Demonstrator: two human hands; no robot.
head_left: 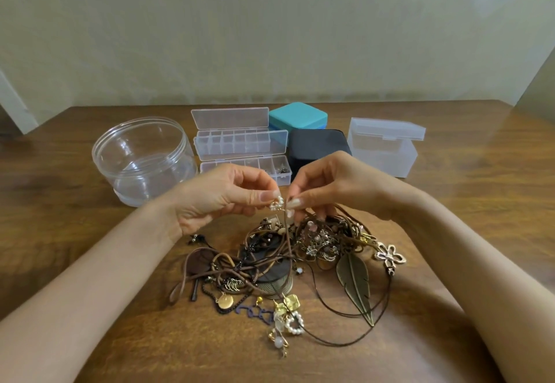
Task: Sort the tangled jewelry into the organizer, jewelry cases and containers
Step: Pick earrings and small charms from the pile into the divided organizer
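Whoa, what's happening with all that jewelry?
A person is untangling a jewelry pile on the table. The left hand pinches a small pearl piece, and the right hand pinches a brown cord rising from the pile. Behind them, the clear organizer holds a few pieces at one end; the teal case and black case are shut.
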